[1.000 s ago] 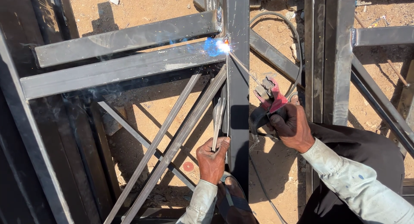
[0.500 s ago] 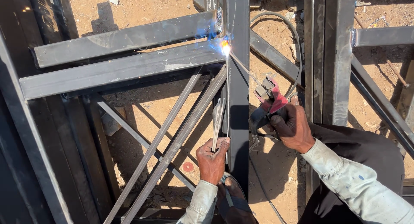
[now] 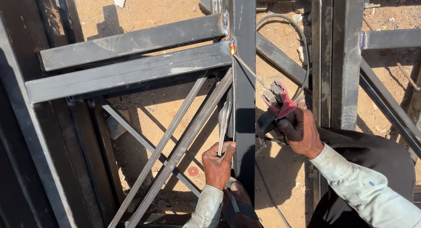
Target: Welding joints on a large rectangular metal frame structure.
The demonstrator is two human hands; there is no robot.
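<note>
My right hand (image 3: pixel 301 132) grips a red electrode holder (image 3: pixel 280 103). Its thin welding rod (image 3: pixel 250 70) slants up-left to an orange glowing spot (image 3: pixel 232 47) at the joint where a horizontal steel bar (image 3: pixel 127 72) meets the upright steel post (image 3: pixel 244 92). My left hand (image 3: pixel 218 163) is closed around a bundle of spare welding rods (image 3: pixel 224 122), held upright just left of the post. Both arms wear pale long sleeves.
A second horizontal bar (image 3: pixel 131 40) lies above the first. Thin diagonal bars (image 3: pixel 175 144) cross below. More upright steel sections (image 3: pixel 346 65) stand to the right, with a black cable (image 3: pixel 302 44) looping behind. Sandy ground (image 3: pixel 166 4) lies underneath, with a dark frame (image 3: pixel 26 166) at left.
The bright blue-white arc at the joint has gone out, leaving an orange glow. Both hands have stayed about where they were.
</note>
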